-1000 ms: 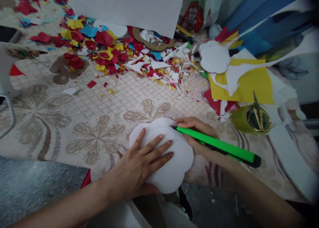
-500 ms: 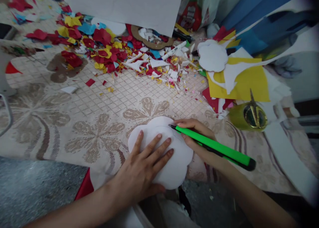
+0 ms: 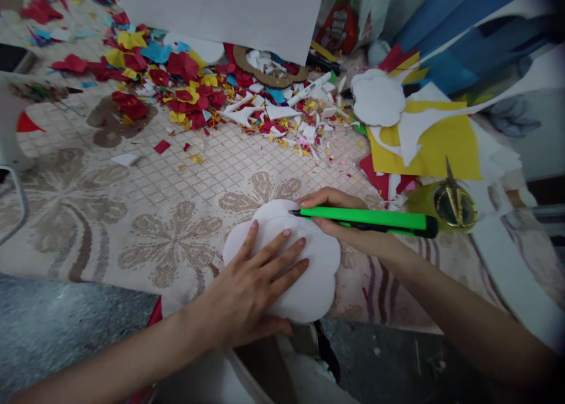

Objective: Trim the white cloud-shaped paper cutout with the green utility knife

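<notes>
Lying crosswise, the green cutter (image 3: 375,217) in the right hand's (image 3: 342,200) grip points leftward over the scalloped white paper's (image 3: 306,295) far lobe — beyond the open left hand (image 3: 253,280), spread flat on that paper at the tablecloth's (image 3: 194,163) near edge.

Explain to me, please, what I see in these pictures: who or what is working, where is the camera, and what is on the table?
No machine works here: these are one person's two bare hands. Every picture comes from one camera on that person's head, looking forward and down. The left hand presses on a white scalloped piece. The right hand holds what looks like a green cutter, its tip at that piece. On the patterned tablecloth are colourful scraps and a yellow sheet; scissors are at the right.
</notes>
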### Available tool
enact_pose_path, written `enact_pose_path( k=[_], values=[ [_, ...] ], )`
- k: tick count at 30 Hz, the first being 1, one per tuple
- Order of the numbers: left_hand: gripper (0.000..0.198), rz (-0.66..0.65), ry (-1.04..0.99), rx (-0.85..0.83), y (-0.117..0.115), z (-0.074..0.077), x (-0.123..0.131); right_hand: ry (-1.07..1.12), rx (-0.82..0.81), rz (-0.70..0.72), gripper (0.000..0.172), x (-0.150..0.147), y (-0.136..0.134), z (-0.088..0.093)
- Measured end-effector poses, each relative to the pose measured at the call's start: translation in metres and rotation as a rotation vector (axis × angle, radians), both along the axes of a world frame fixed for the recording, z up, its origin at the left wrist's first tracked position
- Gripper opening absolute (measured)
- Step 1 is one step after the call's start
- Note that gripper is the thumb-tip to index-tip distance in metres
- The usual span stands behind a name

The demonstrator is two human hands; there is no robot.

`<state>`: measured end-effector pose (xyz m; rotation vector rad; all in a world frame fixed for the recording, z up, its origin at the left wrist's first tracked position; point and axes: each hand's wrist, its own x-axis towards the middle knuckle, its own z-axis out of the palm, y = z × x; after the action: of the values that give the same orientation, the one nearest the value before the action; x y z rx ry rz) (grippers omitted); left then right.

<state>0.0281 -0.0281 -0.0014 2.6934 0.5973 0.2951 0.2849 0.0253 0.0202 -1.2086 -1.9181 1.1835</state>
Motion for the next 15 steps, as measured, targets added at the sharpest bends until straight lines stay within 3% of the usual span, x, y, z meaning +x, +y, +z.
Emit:
enact_pose_path(
  k=[8,15],
  values=[
    [0.082,0.052,-0.003,-0.029,-0.002,-0.005,0.004,-0.043,0.036,0.036,0.019,-0.001,-0.004,0.007],
    [0.075,0.107,-0.008,-0.054,-0.007,-0.009,0.005,-0.055,0.126,-0.077,0.018,-0.006,-0.018,-0.002]
  ],
)
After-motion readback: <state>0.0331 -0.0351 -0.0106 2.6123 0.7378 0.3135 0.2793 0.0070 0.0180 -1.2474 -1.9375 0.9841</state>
